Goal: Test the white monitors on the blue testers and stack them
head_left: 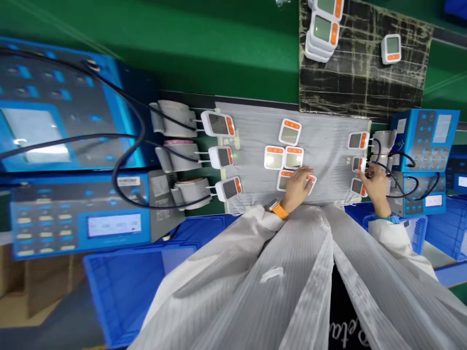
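Several small white monitors with grey screens and orange buttons are on the grey mat (251, 136). My left hand (296, 189) is closed over a tilted monitor (311, 183) at the near edge, hiding much of it. It also partly covers a neighbouring monitor (282, 181). Just beyond are two lit monitors (274, 158) side by side and another monitor (290, 132). At the right edge, my right hand (376, 183) has its fingers and thumb at the middle monitor (358, 164) of a column, by its tube end. Above and below it are an upper monitor (358, 140) and a lower monitor (357, 186).
Tubes join three monitors (221, 124) on the left to white cylinders (191, 194). Blue test boxes (80, 214) with black cables (120, 165) stand left, and more blue test boxes (425, 141) right. Stacked monitors (323, 36) sit on a black board (361, 68). Blue crates (127, 287) are below.
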The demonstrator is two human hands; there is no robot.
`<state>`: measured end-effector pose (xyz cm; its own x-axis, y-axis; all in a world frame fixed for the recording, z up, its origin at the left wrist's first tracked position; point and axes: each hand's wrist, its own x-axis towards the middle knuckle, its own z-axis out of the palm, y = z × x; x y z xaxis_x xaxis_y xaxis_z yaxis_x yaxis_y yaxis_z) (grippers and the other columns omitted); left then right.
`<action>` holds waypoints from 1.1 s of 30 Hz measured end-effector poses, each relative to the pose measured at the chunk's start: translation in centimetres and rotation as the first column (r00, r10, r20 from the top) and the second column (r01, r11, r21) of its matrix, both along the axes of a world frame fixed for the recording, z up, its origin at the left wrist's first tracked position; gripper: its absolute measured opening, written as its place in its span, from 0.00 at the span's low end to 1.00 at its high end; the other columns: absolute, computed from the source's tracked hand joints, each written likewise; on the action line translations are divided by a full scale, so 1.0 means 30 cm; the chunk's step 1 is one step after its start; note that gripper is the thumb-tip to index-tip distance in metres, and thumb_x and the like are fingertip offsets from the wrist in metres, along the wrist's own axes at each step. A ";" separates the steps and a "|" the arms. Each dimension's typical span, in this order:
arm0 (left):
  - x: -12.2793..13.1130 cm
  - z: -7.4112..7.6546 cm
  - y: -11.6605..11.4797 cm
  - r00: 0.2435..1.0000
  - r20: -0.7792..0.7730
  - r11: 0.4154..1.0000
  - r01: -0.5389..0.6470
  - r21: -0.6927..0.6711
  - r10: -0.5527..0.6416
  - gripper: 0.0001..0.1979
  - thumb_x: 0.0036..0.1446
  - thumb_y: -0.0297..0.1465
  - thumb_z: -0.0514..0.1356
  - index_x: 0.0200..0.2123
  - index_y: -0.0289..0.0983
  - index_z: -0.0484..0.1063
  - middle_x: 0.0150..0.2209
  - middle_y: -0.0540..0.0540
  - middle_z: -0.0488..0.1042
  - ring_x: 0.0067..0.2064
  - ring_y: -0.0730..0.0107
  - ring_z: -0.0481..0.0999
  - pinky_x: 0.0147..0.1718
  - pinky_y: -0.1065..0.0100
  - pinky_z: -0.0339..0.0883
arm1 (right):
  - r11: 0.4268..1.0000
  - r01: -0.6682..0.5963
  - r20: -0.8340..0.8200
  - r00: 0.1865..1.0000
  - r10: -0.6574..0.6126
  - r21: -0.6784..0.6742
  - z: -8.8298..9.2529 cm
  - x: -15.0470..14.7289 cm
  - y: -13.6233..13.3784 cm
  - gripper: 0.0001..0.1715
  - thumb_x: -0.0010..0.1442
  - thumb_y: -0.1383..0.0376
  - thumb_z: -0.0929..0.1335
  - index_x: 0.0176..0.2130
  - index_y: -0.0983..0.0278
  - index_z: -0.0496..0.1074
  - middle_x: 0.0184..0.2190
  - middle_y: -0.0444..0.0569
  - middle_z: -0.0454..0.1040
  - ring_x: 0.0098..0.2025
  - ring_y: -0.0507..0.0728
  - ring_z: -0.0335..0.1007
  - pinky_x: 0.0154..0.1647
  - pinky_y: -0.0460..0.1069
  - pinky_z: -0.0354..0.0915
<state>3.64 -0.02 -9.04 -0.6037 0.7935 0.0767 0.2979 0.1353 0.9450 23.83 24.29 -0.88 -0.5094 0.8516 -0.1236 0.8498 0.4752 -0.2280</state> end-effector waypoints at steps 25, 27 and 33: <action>-0.020 -0.087 -0.248 0.804 0.314 0.849 -0.400 -0.345 0.506 0.31 0.57 0.40 0.73 0.60 0.39 0.67 0.54 0.39 0.72 0.50 0.59 0.77 0.54 0.54 0.73 | 0.969 -0.246 -0.113 0.963 0.244 -0.004 -0.065 -0.241 -0.115 0.27 0.64 0.56 0.66 0.57 0.67 0.74 0.49 0.63 0.75 0.51 0.69 0.71 0.57 0.65 0.69; -0.012 -0.071 -0.257 0.807 0.369 0.874 -0.338 -0.351 0.460 0.31 0.55 0.39 0.74 0.58 0.39 0.69 0.54 0.39 0.74 0.53 0.55 0.77 0.56 0.53 0.72 | 0.895 -0.419 -0.209 0.899 0.384 -0.156 -0.120 -0.367 -0.242 0.23 0.64 0.60 0.66 0.55 0.67 0.76 0.50 0.62 0.76 0.53 0.69 0.71 0.59 0.65 0.69; -0.129 0.048 -0.351 0.887 0.332 0.897 -0.173 -0.407 0.322 0.22 0.58 0.33 0.72 0.55 0.40 0.75 0.57 0.38 0.79 0.57 0.53 0.80 0.56 0.53 0.75 | 0.710 -0.641 -0.375 0.760 0.531 -0.291 -0.185 -0.688 -0.525 0.21 0.65 0.70 0.66 0.55 0.68 0.78 0.57 0.65 0.74 0.61 0.71 0.67 0.62 0.66 0.68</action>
<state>-0.23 -10.54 -7.59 -0.7056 0.5408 -0.4579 -0.1641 0.5038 0.8481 3.21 8.55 -6.43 -0.9463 0.2774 -0.1661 0.3159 0.6839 -0.6577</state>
